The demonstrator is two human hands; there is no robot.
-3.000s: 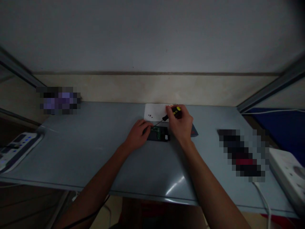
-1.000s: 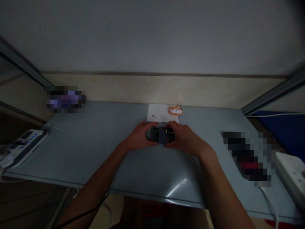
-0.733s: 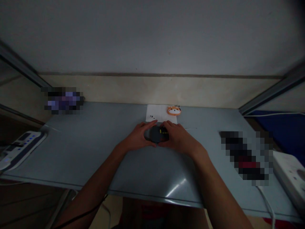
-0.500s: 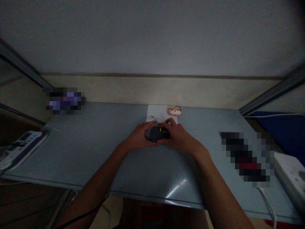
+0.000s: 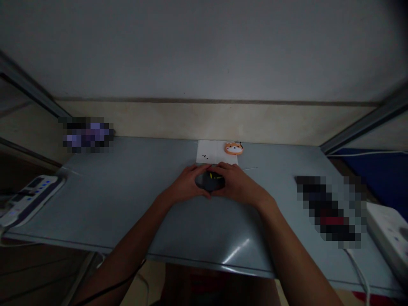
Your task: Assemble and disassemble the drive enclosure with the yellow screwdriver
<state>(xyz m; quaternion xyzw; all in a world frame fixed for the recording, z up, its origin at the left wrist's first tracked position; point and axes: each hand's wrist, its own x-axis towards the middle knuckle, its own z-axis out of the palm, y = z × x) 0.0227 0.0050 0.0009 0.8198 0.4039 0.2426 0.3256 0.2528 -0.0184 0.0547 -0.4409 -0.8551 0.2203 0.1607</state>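
Both my hands meet over the middle of the grey table and curve around a dark object with yellow marks (image 5: 216, 175). Its kind cannot be made out in the dim light. The fingers and thumb of my left hand (image 5: 188, 183) bend round its left side, their tips close to the other hand. From the right, my right hand (image 5: 234, 182) closes over it and covers part of it. A thin pale line, like a rod or wire (image 5: 250, 169), sticks out past the right hand. Just beyond the hands lies a white sheet of paper (image 5: 212, 148) bearing several tiny black pieces (image 5: 205, 157).
An orange-and-white animal-face case (image 5: 233, 148) rests on the paper's right side. A power strip (image 5: 33, 199) is at the table's left edge, and a white box (image 5: 389, 227) at the right. Two blurred-out items lie at the back left and right. A wall stands behind.
My hands have drawn closer together around the dark object, and the right fingers now lie flatter over it. The thin line at the right has shifted slightly left and up.
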